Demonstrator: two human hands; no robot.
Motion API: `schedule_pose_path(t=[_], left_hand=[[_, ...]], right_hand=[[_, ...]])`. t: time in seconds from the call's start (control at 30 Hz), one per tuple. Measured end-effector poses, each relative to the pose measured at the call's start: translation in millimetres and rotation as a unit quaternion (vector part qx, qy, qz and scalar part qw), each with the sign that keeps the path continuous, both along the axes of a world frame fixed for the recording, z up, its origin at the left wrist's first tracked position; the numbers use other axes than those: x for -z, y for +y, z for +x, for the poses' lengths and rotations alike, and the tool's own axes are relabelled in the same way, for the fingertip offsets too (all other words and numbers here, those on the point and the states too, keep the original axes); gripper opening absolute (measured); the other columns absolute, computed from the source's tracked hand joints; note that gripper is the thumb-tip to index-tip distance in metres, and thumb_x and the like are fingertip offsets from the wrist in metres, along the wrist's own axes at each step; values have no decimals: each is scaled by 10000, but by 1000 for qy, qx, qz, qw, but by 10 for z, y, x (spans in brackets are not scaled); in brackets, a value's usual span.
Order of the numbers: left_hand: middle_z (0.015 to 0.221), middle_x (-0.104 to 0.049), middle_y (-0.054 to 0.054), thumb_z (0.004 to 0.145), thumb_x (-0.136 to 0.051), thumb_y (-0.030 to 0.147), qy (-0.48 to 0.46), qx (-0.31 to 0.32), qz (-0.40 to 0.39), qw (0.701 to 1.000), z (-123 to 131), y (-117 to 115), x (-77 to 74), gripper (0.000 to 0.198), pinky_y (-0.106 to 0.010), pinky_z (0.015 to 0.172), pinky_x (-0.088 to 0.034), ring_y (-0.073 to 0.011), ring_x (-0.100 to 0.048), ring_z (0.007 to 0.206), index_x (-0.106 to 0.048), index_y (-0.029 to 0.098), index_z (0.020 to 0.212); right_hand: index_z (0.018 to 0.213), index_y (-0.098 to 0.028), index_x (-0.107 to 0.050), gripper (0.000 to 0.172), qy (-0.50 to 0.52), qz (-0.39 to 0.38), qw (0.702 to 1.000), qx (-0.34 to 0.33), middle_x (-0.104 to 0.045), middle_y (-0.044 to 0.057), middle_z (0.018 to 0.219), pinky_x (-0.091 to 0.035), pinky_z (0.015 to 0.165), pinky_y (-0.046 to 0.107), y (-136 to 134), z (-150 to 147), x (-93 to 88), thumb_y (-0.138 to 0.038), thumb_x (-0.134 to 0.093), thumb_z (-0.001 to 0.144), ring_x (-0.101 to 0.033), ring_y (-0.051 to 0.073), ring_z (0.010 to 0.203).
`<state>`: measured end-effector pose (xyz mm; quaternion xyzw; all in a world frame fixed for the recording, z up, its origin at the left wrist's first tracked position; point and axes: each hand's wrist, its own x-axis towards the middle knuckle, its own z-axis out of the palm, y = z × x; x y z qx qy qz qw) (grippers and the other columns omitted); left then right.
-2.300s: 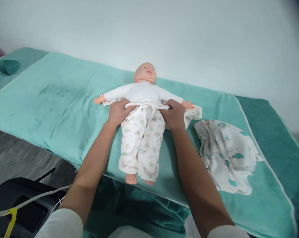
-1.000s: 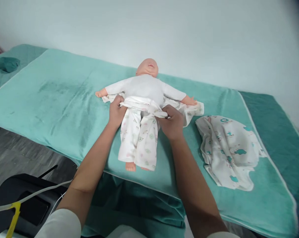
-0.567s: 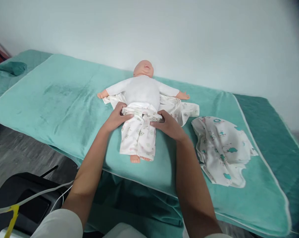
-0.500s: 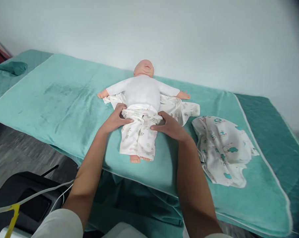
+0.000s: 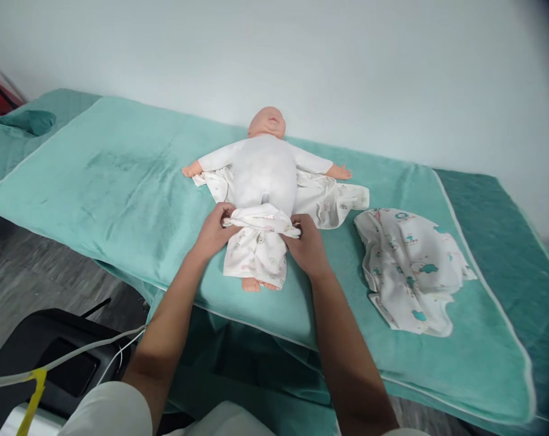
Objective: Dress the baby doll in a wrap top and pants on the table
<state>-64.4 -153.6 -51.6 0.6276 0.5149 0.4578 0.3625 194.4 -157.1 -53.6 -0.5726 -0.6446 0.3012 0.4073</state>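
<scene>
A baby doll [image 5: 266, 166] with a white body lies face up on the teal bed cover, arms spread. Patterned white pants [image 5: 256, 257] cover its legs, and the feet stick out below. My left hand [image 5: 216, 230] grips the pants' waistband at the left side. On the right side, my right hand [image 5: 307, 242] pinches the same waistband, which is bunched at the doll's hips. An open patterned shirt [image 5: 329, 200] lies beneath the doll's back and arms.
A second garment [image 5: 413, 272], white with teal prints, lies crumpled at the right. The teal bed cover [image 5: 120, 181] stands against a pale wall [image 5: 274, 54]. A black chair [image 5: 60, 357] and a cable with yellow tape [image 5: 37, 390] are at the lower left.
Both hands have closed on the waistband and moved down toward the feet. The waistband is lower and more folded, baring more of the doll's lower belly.
</scene>
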Motion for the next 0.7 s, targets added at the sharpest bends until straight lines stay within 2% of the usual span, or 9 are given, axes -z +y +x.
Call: schedule_pose_path(t=[0.1, 0.17, 0.27, 0.33, 0.4, 0.47, 0.53, 0.6, 0.7], left_hand=[[1064, -624, -23, 741, -877, 482, -2, 76, -6, 997, -45, -119, -54, 484, -297, 861, -459, -188, -578, 964, -616, 210, 1045], [1052, -624, -38, 716, -901, 526, 14, 94, 18, 995, -47, -191, -52, 483, -321, 880, -457, -209, -576, 987, -621, 207, 946], [879, -606, -24, 803, -828, 554, 34, 70, 72, 994, -8, -268, 15, 468, -337, 846, -431, -204, -549, 904, -521, 211, 718], [789, -571, -4, 839, -788, 539, 30, 40, 80, 996, 16, -310, 71, 477, -329, 804, -421, -192, -524, 840, -473, 216, 681], [832, -583, 2, 850, -772, 515, 10, 21, 51, 998, 17, -362, 105, 397, -319, 802, -439, -184, -536, 844, -524, 218, 762], [1015, -628, -21, 823, -801, 518, -10, 32, 14, 999, -8, -433, 108, 391, -336, 899, -482, -200, -588, 969, -598, 218, 972], [1262, -601, -73, 741, -874, 563, -3, 73, -4, 997, -39, -525, 94, 668, -398, 1072, -477, -261, -588, 1199, -574, 228, 1235], [1436, -502, -129, 608, -951, 618, 31, 120, 4, 992, -55, -625, 87, 1025, -485, 1204, -411, -343, -496, 1390, -471, 245, 1434], [1540, -381, -186, 483, -1000, 639, 102, 152, 38, 982, -21, -756, 117, 1342, -596, 1258, -344, -424, -371, 1496, -327, 265, 1582]], right_hand=[[925, -229, -598, 370, -7, 18, 998, -67, -603, 56, 1031, -482, 873, 386, -76, 33, -37, -515, -778, 774, -587, 241, 968], [853, -230, -605, 356, -5, 25, 996, -90, -593, 52, 1013, -488, 868, 383, -148, 19, -58, -522, -799, 791, -588, 234, 951], [696, -236, -538, 356, -2, 64, 997, -45, -566, 32, 881, -479, 764, 358, -262, -64, -42, -465, -773, 834, -560, 208, 837], [642, -242, -488, 369, 4, 93, 996, 0, -547, 26, 821, -467, 722, 351, -325, -119, -8, -416, -740, 850, -544, 203, 804], [674, -240, -499, 341, 20, 94, 995, 4, -563, 30, 849, -482, 753, 360, -375, -128, 25, -415, -730, 854, -560, 209, 837], [852, -231, -582, 329, 38, 64, 997, -34, -603, 50, 997, -516, 860, 396, -421, -76, 45, -490, -782, 822, -599, 233, 951], [1142, -228, -582, 639, 42, 27, 994, -92, -594, 92, 1210, -515, 1010, 459, -475, 16, 55, -611, -868, 718, -606, 286, 1129], [1375, -231, -466, 1026, 35, 5, 988, -148, -521, 144, 1395, -462, 1143, 520, -544, 105, 63, -708, -921, 590, -547, 349, 1311], [1503, -232, -335, 1261, 10, 11, 983, -181, -427, 191, 1525, -362, 1249, 567, -664, 137, 88, -754, -937, 524, -436, 399, 1459]])
